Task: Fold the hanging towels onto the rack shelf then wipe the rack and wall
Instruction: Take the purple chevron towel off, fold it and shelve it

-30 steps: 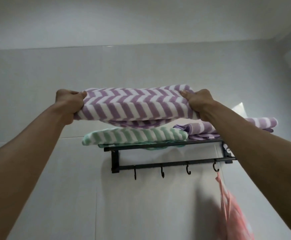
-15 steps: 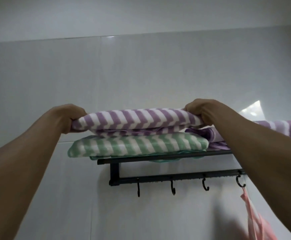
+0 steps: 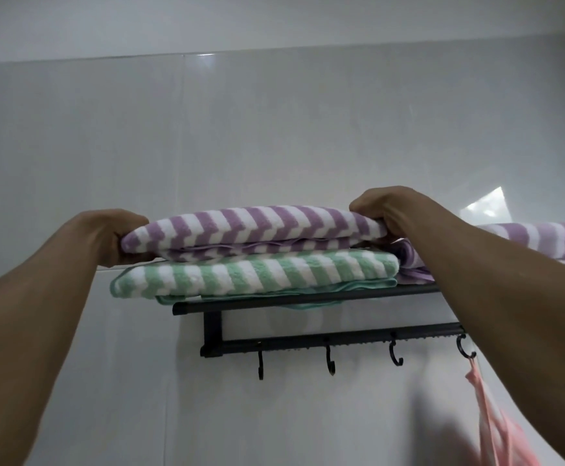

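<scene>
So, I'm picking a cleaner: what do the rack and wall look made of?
The rack looks like metal tubing with a matte black coat: thin straight bars, no shine. The wall looks like glossy glazed tile: light glints and straight grout lines show. Neither is certain from looks alone.

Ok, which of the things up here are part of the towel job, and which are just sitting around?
Part of the job:
- folded purple towel, gripped by left hand and right hand
- green towel under it
- second purple towel at right
- black rack
- tiled wall

Just there:
- pink cloth hanging from the rightmost hook
- three bare hooks
</scene>
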{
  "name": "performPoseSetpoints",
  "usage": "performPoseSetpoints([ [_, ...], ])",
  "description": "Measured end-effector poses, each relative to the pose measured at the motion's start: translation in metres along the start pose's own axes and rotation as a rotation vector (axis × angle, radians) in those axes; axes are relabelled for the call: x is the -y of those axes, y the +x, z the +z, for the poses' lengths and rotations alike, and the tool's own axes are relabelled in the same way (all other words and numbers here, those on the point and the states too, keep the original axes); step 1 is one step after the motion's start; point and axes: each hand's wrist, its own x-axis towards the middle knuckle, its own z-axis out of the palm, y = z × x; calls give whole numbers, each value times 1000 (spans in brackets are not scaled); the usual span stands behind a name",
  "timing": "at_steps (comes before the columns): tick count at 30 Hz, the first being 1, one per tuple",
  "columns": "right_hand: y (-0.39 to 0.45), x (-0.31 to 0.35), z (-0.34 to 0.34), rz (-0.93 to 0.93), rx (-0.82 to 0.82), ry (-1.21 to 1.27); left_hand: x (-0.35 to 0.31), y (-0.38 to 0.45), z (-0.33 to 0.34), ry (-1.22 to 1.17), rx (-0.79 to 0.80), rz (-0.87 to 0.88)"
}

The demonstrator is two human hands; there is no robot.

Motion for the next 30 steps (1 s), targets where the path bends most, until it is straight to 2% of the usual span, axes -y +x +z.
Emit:
performPoseSetpoints([
  [6,-1,2,1,30,8,58,4,-2,2,-155,-8,26],
  [9,-5,2,0,20,-5,118,4,-7,1,-123,19,-13],
  [11,-13,4,-4,8,-22,167,5,-9,-3,-145,-23,-12],
  [15,-28,7,-10,-40,-182,227,8,-19,-11,-342,-138,-13],
  [18,-42,3,-5,-102,-313,215,5,-26,-8,-398,-203,44],
  [23,-52,-6,15,-296,-583,8,-1,-33,8,-285,-565,103],
  [30,-77,-19,40,-458,-605,-116,-1,-60,36,-83,-859,224],
])
